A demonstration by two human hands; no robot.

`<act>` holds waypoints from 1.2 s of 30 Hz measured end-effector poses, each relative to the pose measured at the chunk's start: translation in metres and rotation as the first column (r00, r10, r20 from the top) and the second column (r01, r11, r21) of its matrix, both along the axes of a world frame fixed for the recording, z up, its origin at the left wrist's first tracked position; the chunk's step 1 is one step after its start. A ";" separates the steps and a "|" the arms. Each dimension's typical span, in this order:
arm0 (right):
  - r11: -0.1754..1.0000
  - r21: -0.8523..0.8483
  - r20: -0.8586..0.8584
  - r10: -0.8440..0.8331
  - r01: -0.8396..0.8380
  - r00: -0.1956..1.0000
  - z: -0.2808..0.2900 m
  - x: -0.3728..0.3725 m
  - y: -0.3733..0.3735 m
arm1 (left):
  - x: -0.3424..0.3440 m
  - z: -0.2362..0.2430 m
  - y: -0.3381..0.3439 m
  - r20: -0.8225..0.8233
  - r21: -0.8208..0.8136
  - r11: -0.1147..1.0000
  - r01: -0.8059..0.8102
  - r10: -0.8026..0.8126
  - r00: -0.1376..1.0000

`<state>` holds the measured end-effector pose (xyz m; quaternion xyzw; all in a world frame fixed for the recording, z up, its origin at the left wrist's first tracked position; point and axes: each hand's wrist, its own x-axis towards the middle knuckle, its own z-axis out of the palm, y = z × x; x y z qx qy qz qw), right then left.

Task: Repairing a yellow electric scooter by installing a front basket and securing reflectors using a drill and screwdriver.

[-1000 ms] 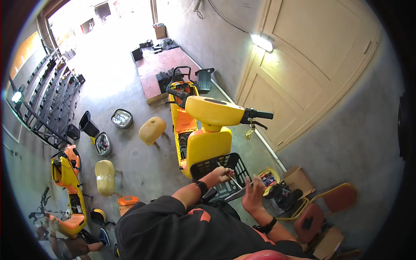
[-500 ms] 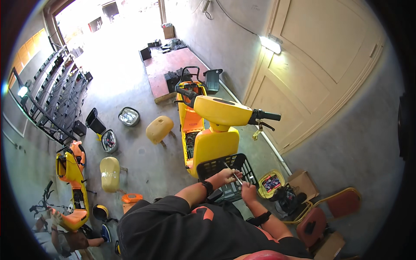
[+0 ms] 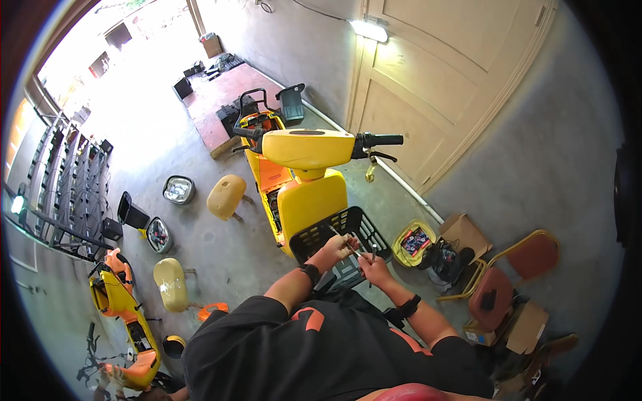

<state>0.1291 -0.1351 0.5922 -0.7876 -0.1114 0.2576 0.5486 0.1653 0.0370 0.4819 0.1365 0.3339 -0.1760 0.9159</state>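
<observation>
Both my hands are over the black slatted basket (image 3: 374, 230) at the front of a yellow scooter (image 3: 314, 204). My left hand (image 3: 340, 247) is closed around a slim metal rod (image 3: 354, 252) that slants toward my right hand. My right hand (image 3: 376, 271) is also closed. A thin metal tool (image 3: 373, 250) sticks up from its fingers, and its exact kind is too small to tell. The scooter's handlebar cover (image 3: 307, 148) stands beyond the basket, with keys (image 3: 370, 174) hanging below the right grip.
Right of the basket lie a yellow tub (image 3: 397, 248) of small parts, a cardboard box (image 3: 465, 234) and a reddish chair (image 3: 491, 297). Seats (image 3: 226, 197) and bins (image 3: 179, 190) stand on the floor to the left. Another yellow scooter (image 3: 124, 301) is at far left, with a person partly visible beside it.
The view has swung, so the scooter sits farther left and higher. My hands have drawn slightly apart, and a tool now stands up from my right hand. The other person is less visible.
</observation>
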 end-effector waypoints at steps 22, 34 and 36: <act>0.541 0.202 -0.968 -0.016 0.816 0.251 -0.028 0.015 -0.005 | 0.011 0.008 -0.008 0.005 0.154 0.977 0.146 -0.149 0.989; 0.832 -0.536 0.745 0.385 0.145 0.545 0.064 -0.003 -0.031 | 0.010 0.004 -0.001 -0.045 0.091 0.987 0.132 -0.128 0.991; 0.673 -0.734 0.603 0.705 -0.085 0.372 0.076 -0.003 -0.019 | 0.008 0.003 0.001 -0.048 0.142 0.979 0.146 -0.141 0.989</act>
